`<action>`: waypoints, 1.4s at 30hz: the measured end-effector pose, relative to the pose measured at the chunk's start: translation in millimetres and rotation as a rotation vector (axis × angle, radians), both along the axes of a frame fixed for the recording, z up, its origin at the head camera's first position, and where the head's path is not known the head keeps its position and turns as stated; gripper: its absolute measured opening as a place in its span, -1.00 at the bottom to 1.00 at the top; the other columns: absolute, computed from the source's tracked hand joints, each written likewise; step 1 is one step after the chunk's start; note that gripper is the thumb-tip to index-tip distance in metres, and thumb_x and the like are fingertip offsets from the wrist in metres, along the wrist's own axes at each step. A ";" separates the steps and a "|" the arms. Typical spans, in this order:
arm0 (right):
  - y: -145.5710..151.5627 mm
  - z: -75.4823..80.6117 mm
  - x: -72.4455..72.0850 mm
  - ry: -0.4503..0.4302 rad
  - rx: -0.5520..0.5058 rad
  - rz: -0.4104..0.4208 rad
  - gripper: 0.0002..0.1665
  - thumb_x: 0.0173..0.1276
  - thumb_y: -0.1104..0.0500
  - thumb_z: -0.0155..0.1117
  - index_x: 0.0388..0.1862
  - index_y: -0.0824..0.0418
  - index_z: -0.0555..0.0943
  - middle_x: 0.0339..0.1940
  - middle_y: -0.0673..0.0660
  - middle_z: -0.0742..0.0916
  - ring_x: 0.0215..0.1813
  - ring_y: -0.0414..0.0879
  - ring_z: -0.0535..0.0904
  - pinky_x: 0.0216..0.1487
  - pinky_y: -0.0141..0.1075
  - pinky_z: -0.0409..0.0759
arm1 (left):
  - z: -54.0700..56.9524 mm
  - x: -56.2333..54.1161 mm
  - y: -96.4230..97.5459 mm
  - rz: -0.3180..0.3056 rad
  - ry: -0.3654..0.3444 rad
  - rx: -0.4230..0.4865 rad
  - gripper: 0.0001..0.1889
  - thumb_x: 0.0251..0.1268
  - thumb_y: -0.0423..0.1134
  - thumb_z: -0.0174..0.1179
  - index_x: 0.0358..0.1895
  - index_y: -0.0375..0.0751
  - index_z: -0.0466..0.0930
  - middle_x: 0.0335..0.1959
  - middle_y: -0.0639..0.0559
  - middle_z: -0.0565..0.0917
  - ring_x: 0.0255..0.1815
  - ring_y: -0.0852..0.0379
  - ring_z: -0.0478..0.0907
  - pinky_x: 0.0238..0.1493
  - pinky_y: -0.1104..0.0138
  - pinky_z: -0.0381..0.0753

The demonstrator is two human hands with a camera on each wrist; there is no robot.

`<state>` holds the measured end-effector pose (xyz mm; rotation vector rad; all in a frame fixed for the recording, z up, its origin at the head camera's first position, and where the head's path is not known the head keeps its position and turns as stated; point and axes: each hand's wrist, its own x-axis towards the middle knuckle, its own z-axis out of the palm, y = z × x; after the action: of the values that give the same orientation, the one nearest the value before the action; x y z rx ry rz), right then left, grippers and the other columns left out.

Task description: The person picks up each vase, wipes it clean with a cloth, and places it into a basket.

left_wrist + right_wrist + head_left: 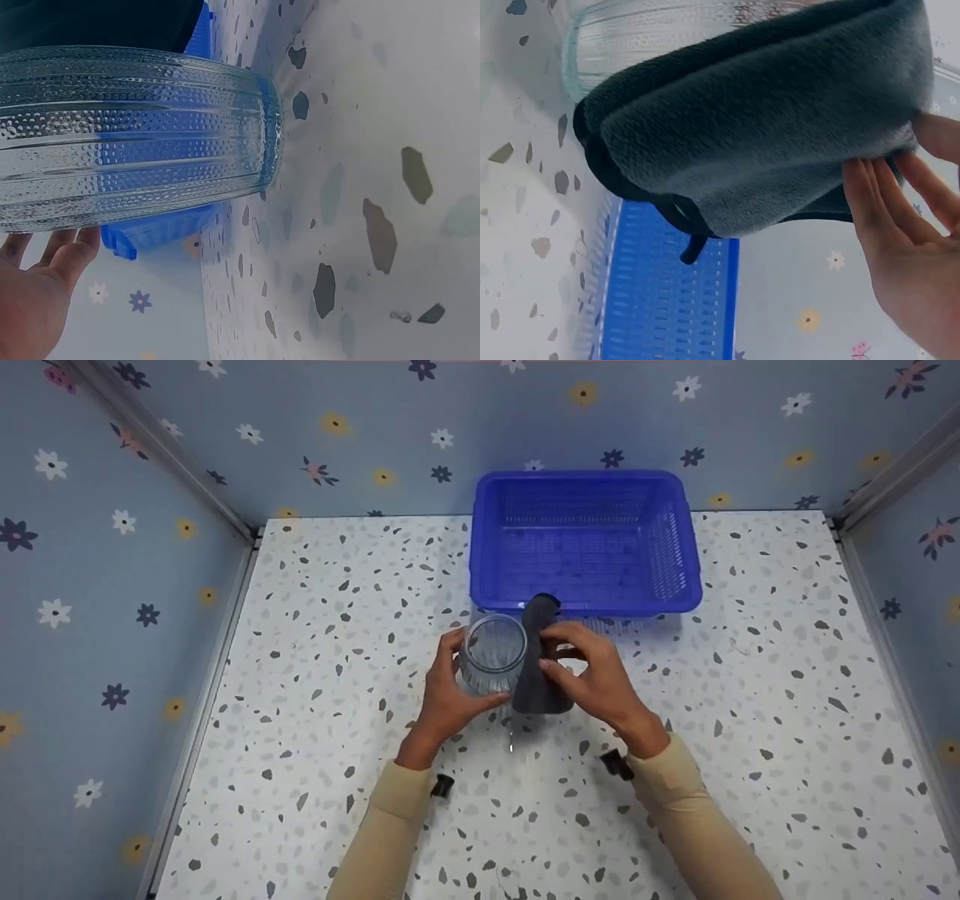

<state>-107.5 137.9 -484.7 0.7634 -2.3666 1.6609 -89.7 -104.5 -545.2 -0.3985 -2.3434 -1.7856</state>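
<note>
In the head view a clear ribbed glass jar (495, 671) with a round open mouth is gripped by my left hand (450, 694), fingers on its far left side and thumb in front. Dotted texture covers the jar's wall (135, 142) in the left wrist view. My right hand (596, 675) pinches a folded dark grey cloth (545, 690) between thumb and fingers, just right of the jar. Seen from the right wrist, the cloth (742, 127) has a black edge and a small loop, and hides part of the glass. Whether the jar's base touches the table cannot be told.
A blue plastic basket (585, 607) with perforated walls stands behind both hands, against the back wall. The tabletop (315, 697) is white with grey specks. Flowered panels (375, 442) enclose it at the back, left and right.
</note>
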 end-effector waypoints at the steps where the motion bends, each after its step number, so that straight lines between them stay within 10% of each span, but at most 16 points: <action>1: -0.7 0.8 0.2 0.008 0.012 -0.002 -0.65 0.38 0.42 0.46 0.13 0.37 0.69 0.04 0.25 0.74 0.03 0.11 0.73 0.03 -0.09 0.77 | 0.3 -0.1 0.1 0.001 0.003 -0.001 0.07 -0.10 -0.23 0.74 0.49 -0.30 0.24 0.50 -0.23 0.41 0.41 -0.17 0.45 0.39 -0.14 0.49; 42: -9.4 -8.3 6.0 -0.014 0.024 -0.164 -0.82 0.35 0.55 0.38 -0.14 0.38 0.71 -0.17 0.24 0.76 -0.06 0.11 0.77 -0.16 -0.12 0.80 | 1.0 0.7 5.0 0.049 0.033 -0.003 0.12 -0.27 -0.24 0.81 0.46 -0.26 0.30 0.44 -0.21 0.48 0.31 -0.21 0.49 0.32 -0.08 0.59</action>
<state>-101.5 128.5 -493.0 0.5458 -2.3913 1.5788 -88.9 -99.5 -544.2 -0.3651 -2.3131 -1.7408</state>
